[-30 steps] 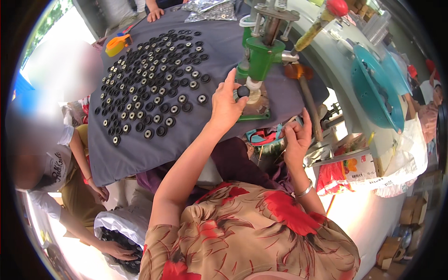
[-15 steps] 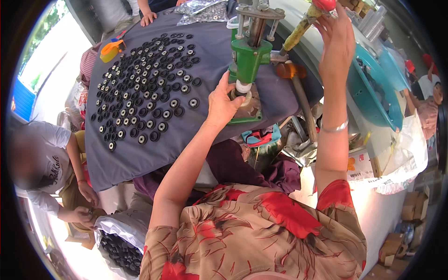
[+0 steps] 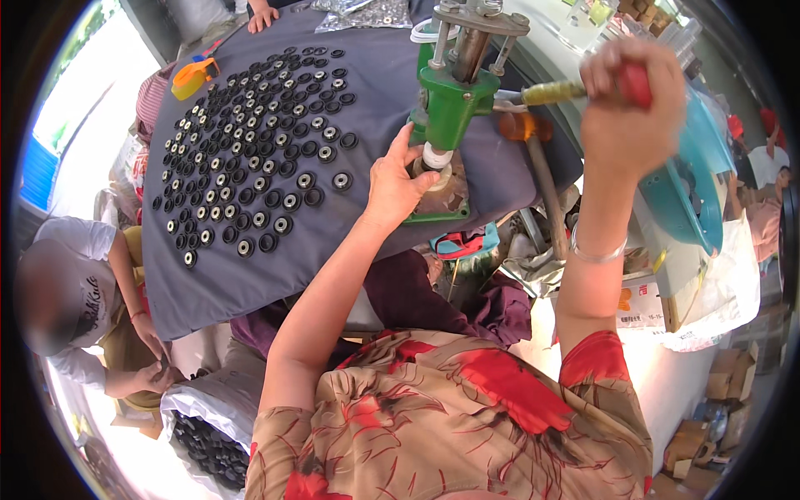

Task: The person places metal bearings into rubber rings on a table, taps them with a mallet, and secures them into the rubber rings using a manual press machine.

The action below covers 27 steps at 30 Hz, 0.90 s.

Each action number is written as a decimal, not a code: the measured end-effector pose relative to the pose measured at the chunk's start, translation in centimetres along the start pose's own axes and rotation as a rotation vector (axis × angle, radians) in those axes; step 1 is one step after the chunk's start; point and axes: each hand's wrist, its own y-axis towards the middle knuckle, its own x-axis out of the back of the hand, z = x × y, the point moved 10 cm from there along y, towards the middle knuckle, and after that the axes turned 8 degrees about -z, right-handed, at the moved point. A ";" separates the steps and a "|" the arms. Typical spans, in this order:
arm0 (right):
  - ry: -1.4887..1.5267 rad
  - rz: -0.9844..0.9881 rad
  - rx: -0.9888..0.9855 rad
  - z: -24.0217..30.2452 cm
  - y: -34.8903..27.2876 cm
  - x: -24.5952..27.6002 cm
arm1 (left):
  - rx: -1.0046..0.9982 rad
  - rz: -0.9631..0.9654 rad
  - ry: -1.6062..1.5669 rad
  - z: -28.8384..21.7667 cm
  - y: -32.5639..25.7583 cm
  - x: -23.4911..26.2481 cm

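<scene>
A green hand press (image 3: pixel 451 98) stands at the right side of a grey-clothed table (image 3: pixel 250 275). My right hand (image 3: pixel 627 107) is closed around the red grip of the press lever (image 3: pixel 553 92), pulled down to about level. My left hand (image 3: pixel 395 183) rests at the press base (image 3: pixel 442 198), fingertips at the white ram tip, seemingly steadying a small part that I cannot make out. Several rows of black round parts (image 3: pixel 250 162) with pale centres lie spread on the cloth to the left.
A person in white (image 3: pixel 79 300) sits at the lower left beside a bag of black parts (image 3: pixel 204 442). An orange-and-blue tool (image 3: pixel 193 77) lies at the cloth's far left. Another person's hand (image 3: pixel 262 17) touches the far edge. A turquoise machine (image 3: pixel 692 192) and cardboard boxes (image 3: pixel 717 392) stand on the right.
My right hand rose from near my lap, took the lever's red grip overhead and has pulled it down toward level. My left hand stayed at the press base.
</scene>
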 end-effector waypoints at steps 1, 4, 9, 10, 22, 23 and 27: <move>0.093 -0.054 -0.004 0.7 -1.4 0.1 | 0.004 0.009 -0.007 -0.1 0.0 -0.1; 0.061 -0.054 0.129 3.3 -5.7 -0.7 | 0.025 0.032 0.016 -0.4 0.0 -0.1; -0.215 -0.012 0.137 4.2 -14.3 0.0 | -0.051 0.036 0.050 -0.7 0.0 0.4; -0.270 -0.037 0.172 4.6 -16.1 0.7 | -0.120 0.032 0.097 -1.4 0.0 0.3; -0.242 0.031 0.142 4.3 -10.5 0.0 | -0.071 0.038 -0.030 -0.3 0.4 -0.1; -0.248 -0.020 0.104 4.2 -8.9 0.4 | -0.052 0.048 -0.001 -0.4 0.4 -0.3; -0.203 -0.155 -0.027 2.2 -2.1 -1.5 | -0.051 0.038 -0.055 1.1 1.0 -0.2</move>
